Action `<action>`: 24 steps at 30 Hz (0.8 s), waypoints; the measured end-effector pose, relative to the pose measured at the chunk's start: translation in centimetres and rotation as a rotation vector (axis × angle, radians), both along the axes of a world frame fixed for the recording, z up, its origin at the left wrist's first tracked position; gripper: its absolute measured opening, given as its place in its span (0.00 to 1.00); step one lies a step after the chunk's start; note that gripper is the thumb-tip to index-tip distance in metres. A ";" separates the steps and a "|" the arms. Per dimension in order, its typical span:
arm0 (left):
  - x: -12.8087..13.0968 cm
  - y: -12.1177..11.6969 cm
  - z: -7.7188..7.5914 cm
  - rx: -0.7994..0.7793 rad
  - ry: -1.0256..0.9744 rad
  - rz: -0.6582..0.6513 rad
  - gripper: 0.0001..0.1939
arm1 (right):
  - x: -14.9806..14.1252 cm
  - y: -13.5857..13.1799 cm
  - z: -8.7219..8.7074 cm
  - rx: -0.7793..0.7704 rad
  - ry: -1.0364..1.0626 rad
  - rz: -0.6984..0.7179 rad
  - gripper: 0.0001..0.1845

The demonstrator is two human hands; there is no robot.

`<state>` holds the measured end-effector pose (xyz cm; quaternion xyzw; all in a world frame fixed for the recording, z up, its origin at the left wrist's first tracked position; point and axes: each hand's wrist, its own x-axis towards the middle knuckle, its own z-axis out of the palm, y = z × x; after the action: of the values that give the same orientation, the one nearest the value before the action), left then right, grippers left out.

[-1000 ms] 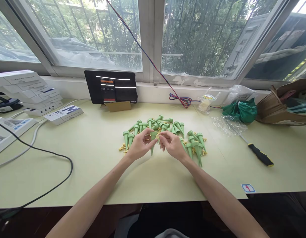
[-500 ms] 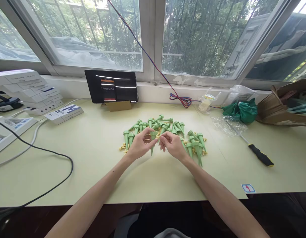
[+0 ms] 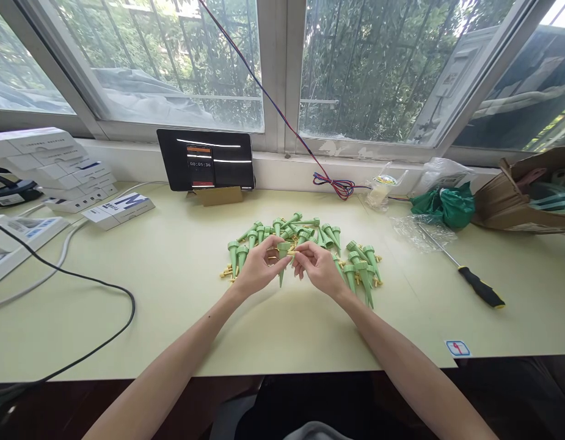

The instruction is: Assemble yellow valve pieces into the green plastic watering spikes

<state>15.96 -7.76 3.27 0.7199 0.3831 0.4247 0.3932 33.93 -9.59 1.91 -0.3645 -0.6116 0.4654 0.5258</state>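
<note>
A pile of several green cone-shaped plastic spikes [image 3: 328, 235] with small yellow pieces lies in the middle of the pale green table [image 3: 172, 287]. My left hand [image 3: 257, 269] pinches one green spike [image 3: 283, 260], held point down just in front of the pile. Beside it, my right hand [image 3: 317, 267] has its fingertips pinched at the top of that same spike, on a small yellowish piece I can barely see. Both hands hover just above the table.
A tablet [image 3: 205, 159] showing a timer leans against the window sill. Stacked white boxes [image 3: 53, 165] and a black cable [image 3: 80, 281] are at the left. A screwdriver [image 3: 470, 275], green bag [image 3: 444, 205], plastic wrap and cardboard box [image 3: 524, 195] lie at the right.
My right fingertips have edged slightly closer to the top of the spike; the left hand stays nearly still.
</note>
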 end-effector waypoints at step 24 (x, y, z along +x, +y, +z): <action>0.0 -0.2 0.1 -0.010 0.020 0.008 0.18 | 0.1 -0.1 0.2 0.004 -0.174 -0.071 0.22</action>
<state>15.99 -7.98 3.37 0.7205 0.3923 0.4170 0.3913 34.08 -9.70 2.12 -0.4241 -0.6425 0.4117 0.4876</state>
